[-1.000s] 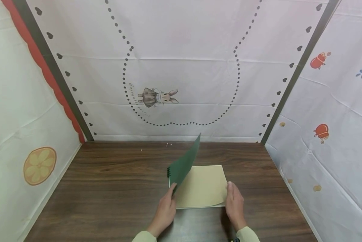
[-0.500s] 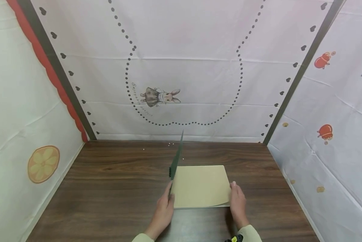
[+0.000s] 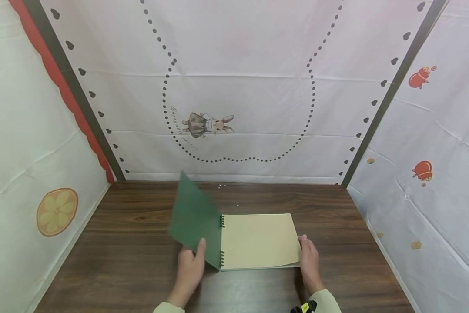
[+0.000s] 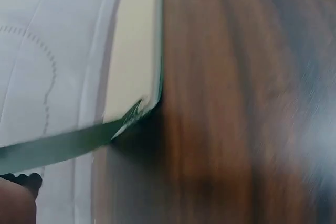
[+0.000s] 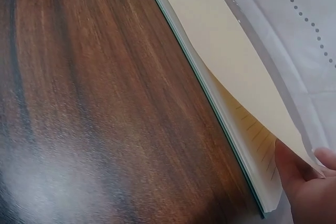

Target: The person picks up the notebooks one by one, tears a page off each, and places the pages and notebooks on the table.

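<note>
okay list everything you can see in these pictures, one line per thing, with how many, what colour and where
notebook: one, spiral-bound, cream page showing, table centre
cover: one, green, swung open left of the spiral
table: one, dark wood, bottom half
backdrop cloth: white, printed rabbit and dots, behind and both sides
crumbs: a few, white, far table edge
left hand: one, fingers pinching the cover's near edge
right hand: one, fingers lifting the page's right corner

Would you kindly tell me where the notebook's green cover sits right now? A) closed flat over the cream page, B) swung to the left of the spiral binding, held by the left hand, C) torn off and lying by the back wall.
B: the green cover is left of the spiral binding, gripped by the left hand, and the cream page lies bare.
</note>
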Available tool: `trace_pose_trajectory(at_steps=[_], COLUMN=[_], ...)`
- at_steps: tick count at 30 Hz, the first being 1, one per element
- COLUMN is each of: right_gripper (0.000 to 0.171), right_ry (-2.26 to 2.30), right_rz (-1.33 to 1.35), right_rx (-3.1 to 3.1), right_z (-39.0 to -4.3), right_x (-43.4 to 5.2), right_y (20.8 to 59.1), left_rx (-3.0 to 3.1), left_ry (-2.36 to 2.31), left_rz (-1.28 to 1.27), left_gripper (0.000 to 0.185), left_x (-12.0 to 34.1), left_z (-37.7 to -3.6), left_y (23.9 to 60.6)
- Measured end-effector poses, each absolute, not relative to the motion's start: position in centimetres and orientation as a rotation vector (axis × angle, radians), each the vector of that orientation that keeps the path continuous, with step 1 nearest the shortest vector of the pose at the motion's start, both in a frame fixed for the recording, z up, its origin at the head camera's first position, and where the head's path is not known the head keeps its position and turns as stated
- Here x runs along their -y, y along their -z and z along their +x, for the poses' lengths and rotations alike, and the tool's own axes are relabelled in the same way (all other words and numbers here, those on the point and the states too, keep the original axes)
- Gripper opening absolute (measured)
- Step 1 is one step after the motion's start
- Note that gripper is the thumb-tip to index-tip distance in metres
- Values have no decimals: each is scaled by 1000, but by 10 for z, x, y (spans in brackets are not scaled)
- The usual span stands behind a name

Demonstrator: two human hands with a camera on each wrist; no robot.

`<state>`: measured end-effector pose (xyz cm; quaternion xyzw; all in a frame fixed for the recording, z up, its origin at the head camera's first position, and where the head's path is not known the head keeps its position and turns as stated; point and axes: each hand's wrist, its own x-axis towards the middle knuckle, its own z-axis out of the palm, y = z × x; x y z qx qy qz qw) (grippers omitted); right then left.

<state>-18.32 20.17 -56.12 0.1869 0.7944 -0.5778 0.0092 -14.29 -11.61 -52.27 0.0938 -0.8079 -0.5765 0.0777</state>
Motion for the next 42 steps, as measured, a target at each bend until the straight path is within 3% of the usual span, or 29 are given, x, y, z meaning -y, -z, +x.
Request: trace_pose_trajectory(at_steps=[16, 26, 42], right_gripper=[61, 59, 48], right_ry=[1798, 1716, 1542], right_rz=[526, 523, 555], right_rx=[-2489, -2496, -2586], right_z=[-197, -207, -219], right_x=[-204, -208, -212], right_y=[561, 561, 565], left_rx=[2083, 2298, 2692], left_ry=[1650, 1506, 1209], left_rz=[486, 630, 712], left_gripper=[52, 60, 64], left_x=[209, 251, 273], left_z=[-133, -127, -131], left_y=[513, 531, 556])
